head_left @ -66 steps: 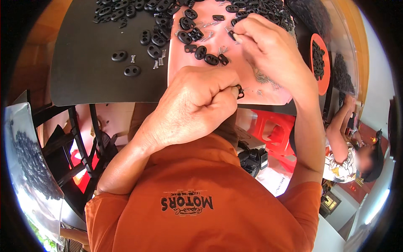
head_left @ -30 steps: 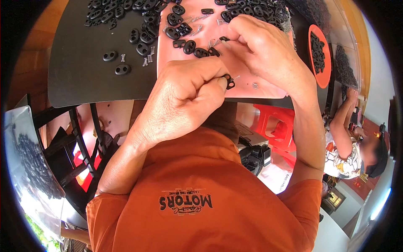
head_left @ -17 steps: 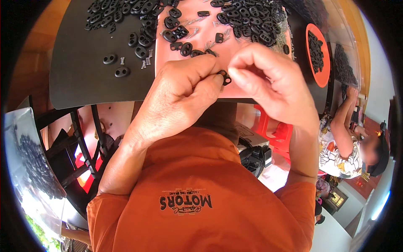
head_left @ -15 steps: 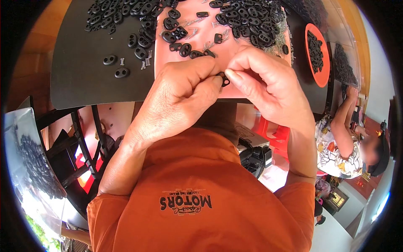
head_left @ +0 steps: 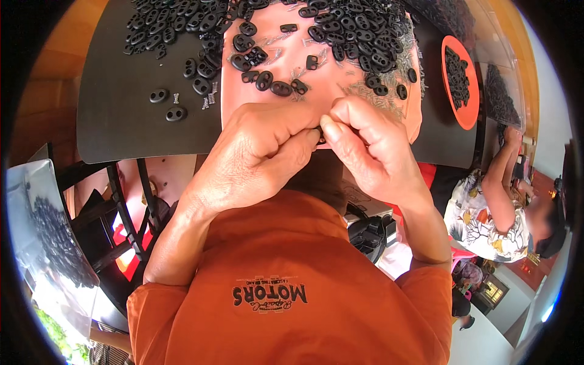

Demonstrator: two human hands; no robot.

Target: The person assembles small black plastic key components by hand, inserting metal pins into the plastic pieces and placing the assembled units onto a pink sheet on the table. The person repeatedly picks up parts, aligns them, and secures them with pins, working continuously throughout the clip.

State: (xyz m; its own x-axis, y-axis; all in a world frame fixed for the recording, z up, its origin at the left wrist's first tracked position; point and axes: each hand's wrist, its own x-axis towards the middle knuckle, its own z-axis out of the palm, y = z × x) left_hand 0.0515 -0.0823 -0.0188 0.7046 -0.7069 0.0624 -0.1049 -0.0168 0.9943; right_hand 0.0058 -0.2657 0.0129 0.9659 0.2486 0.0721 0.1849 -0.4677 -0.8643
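My left hand [head_left: 258, 161] is closed, its thumb and forefinger pinching a small black cord lock [head_left: 321, 139] above the table's near edge. My right hand [head_left: 377, 146] meets it there, thumb and bent forefinger pressed against the same piece. Most of the cord lock is hidden by the fingertips. Just beyond my hands, a pink tray [head_left: 246, 97] bears a curved row of black oval two-hole cord locks [head_left: 264, 80] and a heap of the same [head_left: 359, 30]. Small metal springs [head_left: 389, 91] are scattered among them.
More cord locks lie piled on the black table [head_left: 121, 109] at the left; two sit apart near springs [head_left: 176, 98]. An orange plate [head_left: 468, 112] of small black parts stands right. A bag of black parts [head_left: 52, 237] hangs left. Another person [head_left: 486, 213] sits at the right.
Both hands have moved slightly nearer to me, off the tray's row. The cord lock between them is more covered, and my right thumb now presses over it.
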